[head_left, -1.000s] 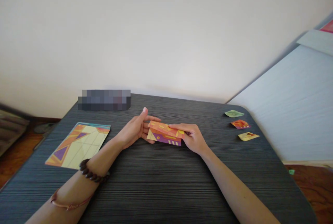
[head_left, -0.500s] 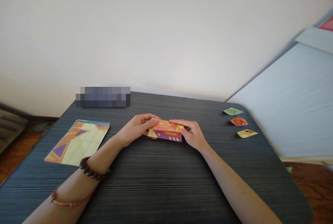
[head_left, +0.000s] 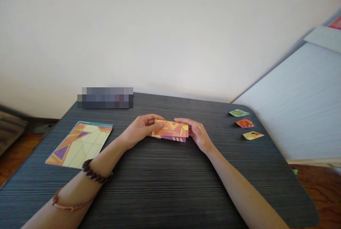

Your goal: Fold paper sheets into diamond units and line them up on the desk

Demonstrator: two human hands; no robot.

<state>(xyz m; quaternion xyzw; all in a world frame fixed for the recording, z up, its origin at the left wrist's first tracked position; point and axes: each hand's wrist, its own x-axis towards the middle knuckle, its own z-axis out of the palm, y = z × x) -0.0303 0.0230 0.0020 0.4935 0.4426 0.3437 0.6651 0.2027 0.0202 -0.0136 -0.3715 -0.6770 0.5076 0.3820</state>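
A patterned sheet of folding paper (head_left: 173, 128), orange, yellow and purple, is folded into a narrow strip above the middle of the table. My left hand (head_left: 140, 129) is closed on its left end, thumb on the front face and the other fingers behind. At the right end is my right hand (head_left: 199, 135), curled round the edge, its index finger along the top; its thumb is partly hidden by the paper. A purple striped layer shows below the orange front layer.
On the dark table (head_left: 160, 186), a stack of patterned paper sheets (head_left: 87, 143) lies at left. A blurred-out dark object (head_left: 105, 99) stands at the back left. Three small folded papers, green (head_left: 239, 113), orange (head_left: 245, 123) and yellow (head_left: 253, 135), lie near the right edge.
The orange upper layer has come down over more of the purple part. My right thumb has shifted off the front of the paper toward its right edge.
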